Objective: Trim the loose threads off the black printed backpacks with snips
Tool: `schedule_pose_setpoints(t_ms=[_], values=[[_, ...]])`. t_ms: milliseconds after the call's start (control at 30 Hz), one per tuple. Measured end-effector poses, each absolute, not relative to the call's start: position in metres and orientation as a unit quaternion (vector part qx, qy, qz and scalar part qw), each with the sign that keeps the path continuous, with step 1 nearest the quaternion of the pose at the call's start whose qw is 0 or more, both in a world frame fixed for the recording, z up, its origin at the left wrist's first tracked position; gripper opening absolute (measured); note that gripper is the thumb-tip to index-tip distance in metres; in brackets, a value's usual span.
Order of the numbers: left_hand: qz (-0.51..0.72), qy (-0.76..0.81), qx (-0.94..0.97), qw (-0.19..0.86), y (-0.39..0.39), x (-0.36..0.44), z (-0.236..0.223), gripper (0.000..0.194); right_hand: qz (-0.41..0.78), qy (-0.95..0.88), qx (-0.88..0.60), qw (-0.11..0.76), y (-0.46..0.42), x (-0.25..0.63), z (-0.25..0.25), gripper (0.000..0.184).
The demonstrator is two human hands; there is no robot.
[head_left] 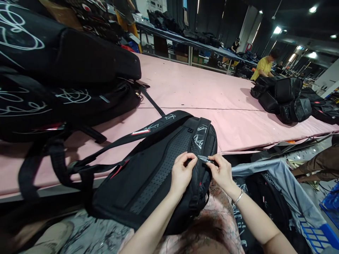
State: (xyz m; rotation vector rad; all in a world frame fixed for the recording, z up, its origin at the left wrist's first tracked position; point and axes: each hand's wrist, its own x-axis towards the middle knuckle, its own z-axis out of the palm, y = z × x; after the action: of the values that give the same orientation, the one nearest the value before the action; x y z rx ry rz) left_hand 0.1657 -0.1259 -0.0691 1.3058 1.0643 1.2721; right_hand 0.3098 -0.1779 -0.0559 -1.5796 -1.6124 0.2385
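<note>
1. Head view, the hands: the left hand (182,173) lies on the padded back panel of a black backpack (156,169), fingers curled and pinching a bit of fabric near the top edge. The right hand (222,173) is just beside it, closed around small metal snips (205,159) whose tip points toward the left thumb. The two hands are close together but not touching.

2. Head view, the backpack: it rests on the person's lap, directly under both hands, its top leaning against the edge of the pink table (201,95) beyond them. A shoulder strap (200,137) with white line print runs just above the fingertips.

3. Handling, as a judgement: the backpack looks soft and light, apparently empty, so it will sag and slide unless pinned. The mesh panel gives grip; the padded strap or top seam is the firmer place to hold. The snips are small, hard and sharp-tipped, best held by their body.

4. Head view, around: a stack of black bags (53,70) lies far to the left of the left hand. Well beyond the right hand, more bags (283,97) sit on the table, with a person in a yellow shirt (262,67) behind them.
</note>
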Motion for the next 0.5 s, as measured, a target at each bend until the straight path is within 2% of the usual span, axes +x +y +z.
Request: schedule_pose_setpoints(t_ms=[133, 233, 300, 400, 500], values=[[0.526, 0.421, 0.434, 0.598, -0.136, 0.159, -0.057, 0.023, 0.202, -0.566, -0.62, 0.505, -0.187, 0.309, -0.067, 0.014], [0.46, 0.411, 0.33, 0.714, -0.15, 0.147, -0.046, 0.038, 0.318, -0.492, -0.583, 0.563, -0.207, 0.307, -0.079, 0.018], [0.418, 0.403, 0.279, 0.765, -0.161, 0.139, -0.041, 0.042, 0.388, -0.466, -0.565, 0.56, -0.227, 0.304, -0.091, 0.021], [0.426, 0.405, 0.248, 0.77, -0.176, 0.134, -0.037, 0.042, 0.481, -0.43, -0.571, 0.507, -0.258, 0.294, -0.113, 0.035], [0.441, 0.406, 0.229, 0.767, -0.184, 0.136, -0.03, 0.04, 0.477, -0.403, -0.597, 0.504, -0.275, 0.281, -0.135, 0.037]])
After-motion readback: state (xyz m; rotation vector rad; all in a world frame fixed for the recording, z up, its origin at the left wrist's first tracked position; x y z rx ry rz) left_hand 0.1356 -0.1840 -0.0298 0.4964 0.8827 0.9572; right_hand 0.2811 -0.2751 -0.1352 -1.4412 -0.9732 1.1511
